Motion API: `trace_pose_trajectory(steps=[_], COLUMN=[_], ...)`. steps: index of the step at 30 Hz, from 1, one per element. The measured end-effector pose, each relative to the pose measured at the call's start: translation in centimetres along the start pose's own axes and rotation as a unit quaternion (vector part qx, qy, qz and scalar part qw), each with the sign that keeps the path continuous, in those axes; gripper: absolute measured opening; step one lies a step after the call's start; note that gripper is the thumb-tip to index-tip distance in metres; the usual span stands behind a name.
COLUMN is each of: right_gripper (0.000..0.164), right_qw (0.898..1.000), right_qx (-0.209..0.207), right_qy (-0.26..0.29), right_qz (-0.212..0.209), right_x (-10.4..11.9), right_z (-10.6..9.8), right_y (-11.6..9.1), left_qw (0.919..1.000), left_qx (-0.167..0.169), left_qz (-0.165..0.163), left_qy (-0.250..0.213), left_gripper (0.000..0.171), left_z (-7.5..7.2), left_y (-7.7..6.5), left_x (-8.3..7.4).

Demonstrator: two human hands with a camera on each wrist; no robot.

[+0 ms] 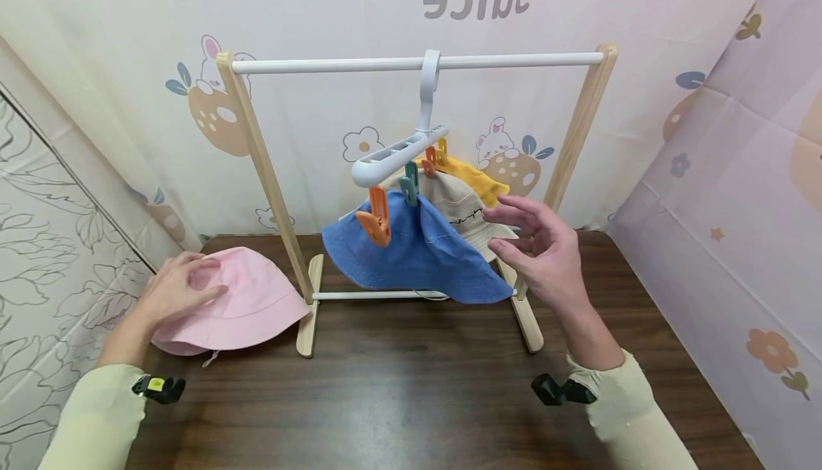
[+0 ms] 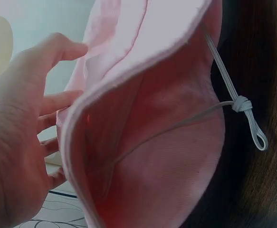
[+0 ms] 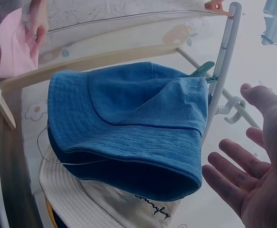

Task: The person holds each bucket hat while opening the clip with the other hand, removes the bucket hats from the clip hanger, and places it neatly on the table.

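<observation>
A pink bucket hat (image 1: 257, 299) lies on the table at the left, its white cord loop (image 2: 243, 104) hanging from inside the brim. At its left side is my left hand (image 1: 183, 288), thumb and fingers spread, fingertips at the brim. A blue bucket hat (image 1: 417, 249) hangs by a teal clip (image 1: 409, 183) from a light grey clip hanger (image 1: 401, 152). An orange clip (image 1: 375, 219) at the hanger's near end holds nothing. Right of the blue hat, my right hand (image 1: 539, 245) is in the air with fingers parted and nothing between them.
Behind the blue hat hang a beige hat (image 1: 459, 202) and a yellow hat (image 1: 475, 177), near a red-orange clip (image 1: 429, 161) and a yellow clip (image 1: 442, 150). The hanger hooks over the white bar (image 1: 334, 65) of a wooden-sided rack (image 1: 266, 163) on the brown table (image 1: 385, 384).
</observation>
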State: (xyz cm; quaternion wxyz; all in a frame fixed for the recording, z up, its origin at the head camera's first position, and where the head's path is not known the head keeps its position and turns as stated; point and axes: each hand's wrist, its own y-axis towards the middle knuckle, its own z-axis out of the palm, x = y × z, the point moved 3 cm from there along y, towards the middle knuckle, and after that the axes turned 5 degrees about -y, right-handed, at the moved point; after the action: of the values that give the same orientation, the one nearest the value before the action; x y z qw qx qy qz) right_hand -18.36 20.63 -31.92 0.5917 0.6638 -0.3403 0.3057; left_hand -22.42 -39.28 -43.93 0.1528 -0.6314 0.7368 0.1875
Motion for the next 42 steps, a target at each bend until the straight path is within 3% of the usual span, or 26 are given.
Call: trace_pose_trajectory(steps=[14, 28, 34, 42], right_gripper=[0.062, 0.062, 0.061, 0.061], right_qw=[1.0, 1.0, 1.0, 1.0], right_qx=[-0.001, -0.004, -0.003, -0.003], right_qy=[-0.008, -0.015, -0.015, -0.012], right_qz=[0.006, 0.003, 0.0, -0.007], right_x=[0.1, 0.2, 0.2, 0.2], right_z=[0.0, -0.2, -0.3, -0.3], right_y=[0.0, 0.0, -0.1, -0.1], left_qw=[0.9998, 0.9999, 0.9979, 0.9965], left_qx=[0.021, 0.006, 0.046, 0.076], left_qz=[0.001, -0.009, -0.025, 0.0], left_qy=[-0.005, 0.005, 0.038, 0.033], left_gripper=[0.085, 0.079, 0.081, 0.082], left_z=[0.6, 1.3, 2.5, 3.0], left_y=[0.5, 1.5, 1.6, 1.3], left_x=[0.0, 0.6, 1.0, 0.8])
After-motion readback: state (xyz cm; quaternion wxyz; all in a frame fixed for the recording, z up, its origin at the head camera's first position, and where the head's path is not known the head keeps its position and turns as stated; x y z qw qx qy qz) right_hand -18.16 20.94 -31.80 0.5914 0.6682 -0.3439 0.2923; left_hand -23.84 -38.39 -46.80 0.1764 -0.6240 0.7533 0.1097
